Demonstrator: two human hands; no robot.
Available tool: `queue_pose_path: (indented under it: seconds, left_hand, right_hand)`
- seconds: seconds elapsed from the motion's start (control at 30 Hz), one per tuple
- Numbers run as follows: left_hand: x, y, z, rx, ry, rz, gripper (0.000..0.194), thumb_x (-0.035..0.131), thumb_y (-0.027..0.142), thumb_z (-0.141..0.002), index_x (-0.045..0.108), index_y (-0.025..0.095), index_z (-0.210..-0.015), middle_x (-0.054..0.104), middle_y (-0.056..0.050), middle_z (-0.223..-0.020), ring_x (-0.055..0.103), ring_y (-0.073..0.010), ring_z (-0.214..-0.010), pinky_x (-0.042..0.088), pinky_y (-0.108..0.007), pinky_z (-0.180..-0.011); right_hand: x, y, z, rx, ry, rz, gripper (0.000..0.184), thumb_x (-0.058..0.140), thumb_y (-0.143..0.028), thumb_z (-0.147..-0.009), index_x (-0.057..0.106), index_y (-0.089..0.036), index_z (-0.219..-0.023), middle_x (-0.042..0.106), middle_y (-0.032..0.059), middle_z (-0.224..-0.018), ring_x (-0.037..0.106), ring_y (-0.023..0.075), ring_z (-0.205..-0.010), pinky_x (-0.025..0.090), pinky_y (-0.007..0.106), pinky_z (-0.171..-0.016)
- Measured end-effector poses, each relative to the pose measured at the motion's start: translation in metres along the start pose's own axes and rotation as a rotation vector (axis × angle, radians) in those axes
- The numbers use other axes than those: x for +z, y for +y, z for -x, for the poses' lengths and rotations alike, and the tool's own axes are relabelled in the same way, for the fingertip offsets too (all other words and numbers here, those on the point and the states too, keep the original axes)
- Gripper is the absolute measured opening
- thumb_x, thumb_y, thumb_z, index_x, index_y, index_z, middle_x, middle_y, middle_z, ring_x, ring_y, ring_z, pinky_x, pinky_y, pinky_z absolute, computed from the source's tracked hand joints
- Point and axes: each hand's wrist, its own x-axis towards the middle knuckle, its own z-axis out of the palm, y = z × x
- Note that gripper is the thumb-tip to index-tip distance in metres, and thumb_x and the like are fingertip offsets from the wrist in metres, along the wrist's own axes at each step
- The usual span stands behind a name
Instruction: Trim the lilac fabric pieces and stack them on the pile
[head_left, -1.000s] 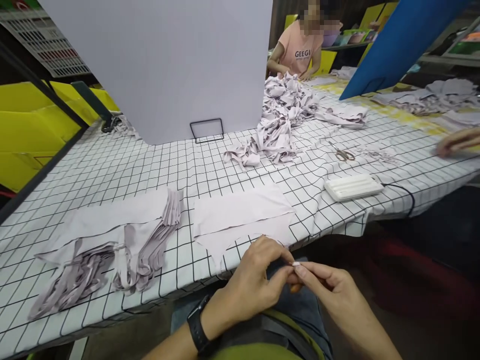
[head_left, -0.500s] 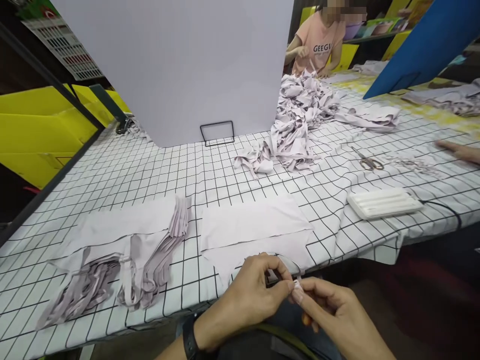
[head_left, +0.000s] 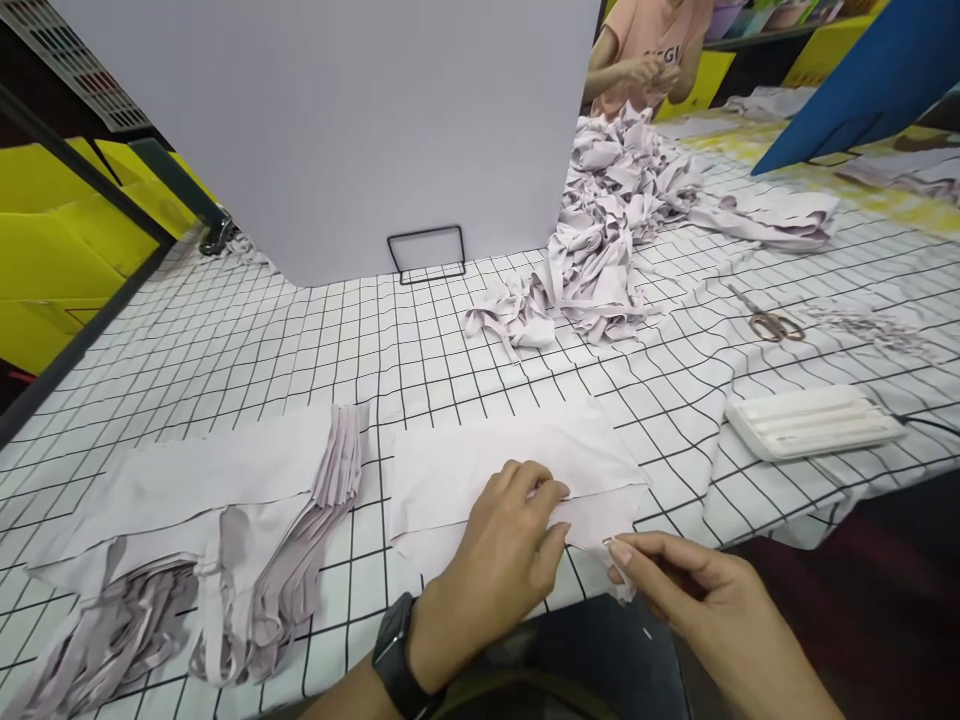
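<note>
My left hand [head_left: 514, 535], with a black watch [head_left: 397, 650] at the wrist, lies over a pale lilac fabric piece [head_left: 450, 465] near the table's front edge. Its fingers are loosely bent and the thumb stands apart from them; nothing shows in the gap. My right hand [head_left: 694, 595] pinches a narrow fabric strap [head_left: 624, 590] at the piece's front right corner, between thumb and forefinger. What else the pinch may hide is too small to tell. A tiny white bit [head_left: 647, 632] shows below, over my dark lap.
Left, a fanned stack of similar fabric pieces [head_left: 225, 450] has straps hanging forward. A tangled fabric heap [head_left: 600, 260], scissors [head_left: 776, 325], small loose bits [head_left: 877, 325] and a white corded tray-like device [head_left: 817, 420] lie to the right. A grey panel [head_left: 360, 130] stands behind; a person [head_left: 649, 60] works beyond it.
My hands, together at the strap before, have parted. The left has let go and moved up onto the fabric; the right still pinches. The co-worker's hand at the right edge has left view.
</note>
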Motion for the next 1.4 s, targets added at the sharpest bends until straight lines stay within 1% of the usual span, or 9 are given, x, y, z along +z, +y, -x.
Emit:
queue_pose_path:
  seconds: [0.07,0.13,0.23,0.33,0.57,0.83,1.07,1.23,1.4]
  left_hand:
    - [0.005,-0.006,-0.006,0.038,-0.008,-0.134,0.017,0.059,0.013,-0.093,0.063,0.017,-0.109,0.063,-0.009,-0.11,0.055,-0.0255,-0.098,0.051,-0.042,-0.081]
    - [0.01,-0.01,-0.012,0.059,0.005,-0.204,0.011,0.057,0.013,-0.093,0.064,0.017,-0.102,0.063,-0.007,-0.104,0.055,-0.0245,-0.093,0.05,-0.04,-0.076]
    - [0.015,-0.013,-0.018,0.069,0.057,-0.229,0.011,0.056,0.01,-0.093,0.064,0.017,-0.093,0.063,-0.006,-0.096,0.054,-0.0224,-0.086,0.047,-0.037,-0.071]
    - [0.017,-0.015,-0.021,0.062,0.105,-0.193,0.016,0.054,0.009,-0.093,0.064,0.018,-0.086,0.063,-0.004,-0.09,0.055,-0.0206,-0.082,0.043,-0.036,-0.069]
    - [0.02,-0.014,-0.021,0.14,0.203,-0.135,0.017,0.052,0.009,-0.096,0.06,0.017,-0.083,0.061,-0.002,-0.085,0.05,-0.0183,-0.079,0.038,-0.036,-0.071]
    - [0.02,-0.014,-0.021,0.202,0.191,-0.225,0.018,0.054,0.006,-0.092,0.055,0.016,-0.078,0.057,-0.002,-0.082,0.048,-0.0188,-0.08,0.037,-0.037,-0.072]
    - [0.021,-0.012,-0.023,0.209,0.187,-0.258,0.021,0.053,0.007,-0.093,0.054,0.016,-0.075,0.055,-0.002,-0.079,0.047,-0.019,-0.079,0.038,-0.038,-0.072]
    - [0.018,-0.009,-0.022,0.292,0.133,-0.366,0.019,0.055,0.001,-0.085,0.056,0.015,-0.072,0.051,-0.004,-0.078,0.045,-0.0201,-0.078,0.041,-0.039,-0.075]
    - [0.018,-0.012,-0.024,0.339,0.118,-0.407,0.019,0.055,-0.002,-0.08,0.055,0.015,-0.07,0.049,-0.004,-0.078,0.043,-0.0206,-0.078,0.042,-0.037,-0.073]
  right_hand:
    - [0.004,-0.005,-0.003,0.087,0.04,-0.086,0.035,0.082,-0.054,-0.07,0.08,-0.019,-0.075,0.065,0.0019,-0.057,0.056,0.0151,-0.052,0.048,0.024,-0.05]
    - [0.006,-0.009,-0.008,0.14,-0.009,-0.17,0.037,0.084,-0.055,-0.069,0.079,-0.018,-0.073,0.063,0.0016,-0.056,0.052,0.0129,-0.05,0.046,0.023,-0.048]
    - [0.008,-0.012,-0.016,0.212,-0.113,-0.263,0.04,0.085,-0.056,-0.069,0.078,-0.016,-0.07,0.066,0.004,-0.062,0.055,0.0132,-0.054,0.047,0.023,-0.05]
    - [0.011,-0.012,-0.023,0.253,-0.11,-0.3,0.04,0.086,-0.055,-0.069,0.075,-0.016,-0.068,0.065,0.0033,-0.06,0.054,0.0118,-0.051,0.045,0.022,-0.048]
    - [0.025,-0.012,-0.034,0.234,0.053,-0.359,0.039,0.089,-0.05,-0.066,0.069,-0.016,-0.06,0.059,0.0001,-0.053,0.052,0.009,-0.046,0.042,0.018,-0.043]
    - [0.028,-0.012,-0.04,0.22,0.07,-0.373,0.037,0.088,-0.048,-0.067,0.07,-0.016,-0.063,0.061,0.0007,-0.057,0.05,0.0087,-0.046,0.04,0.019,-0.043]
    - [0.028,-0.011,-0.04,0.201,0.042,-0.317,0.038,0.085,-0.05,-0.069,0.068,-0.017,-0.062,0.061,0.0017,-0.056,0.046,0.0103,-0.044,0.039,0.023,-0.042]
    - [0.03,-0.023,-0.039,0.22,0.001,-0.28,0.043,0.087,-0.052,-0.063,0.061,-0.018,-0.055,0.055,-0.0014,-0.054,0.037,0.0063,-0.041,0.029,0.02,-0.039]
    - [0.03,-0.03,-0.041,0.224,-0.121,-0.222,0.048,0.083,-0.056,-0.066,0.055,-0.019,-0.052,0.035,-0.0082,-0.045,0.023,0.0047,-0.042,0.019,0.02,-0.04]
